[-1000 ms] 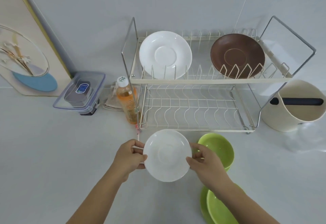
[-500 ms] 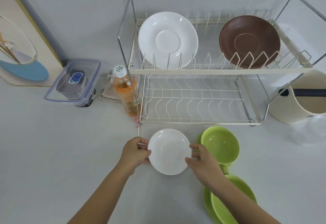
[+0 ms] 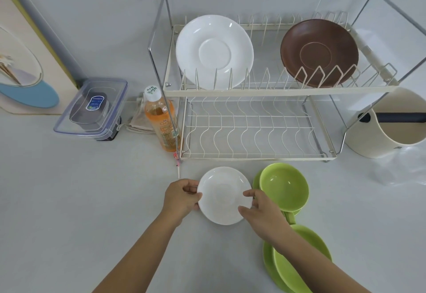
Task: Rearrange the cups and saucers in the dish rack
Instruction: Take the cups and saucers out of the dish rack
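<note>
A small white saucer (image 3: 222,197) is low over the counter just in front of the two-tier dish rack (image 3: 279,91). My left hand (image 3: 182,197) grips its left rim and my right hand (image 3: 262,209) grips its right rim. On the rack's top tier a larger white saucer (image 3: 214,52) stands at the left and a brown saucer (image 3: 319,53) at the right. The lower tier holds nothing. A green cup (image 3: 284,188) sits on a green saucer right of my hands. Another green cup (image 3: 297,267) on a saucer lies nearer, partly under my right forearm.
An orange drink bottle (image 3: 161,122) stands against the rack's left leg, with a folded cloth and a clear lidded box (image 3: 92,108) further left. A cream tub (image 3: 389,126) with a dark bar stands at the right. A framed picture leans at the far left.
The view has come closer to the rack and tilted down. Both hands keep hold of the white saucer, which has stayed in front of the lower tier and turned flatter.
</note>
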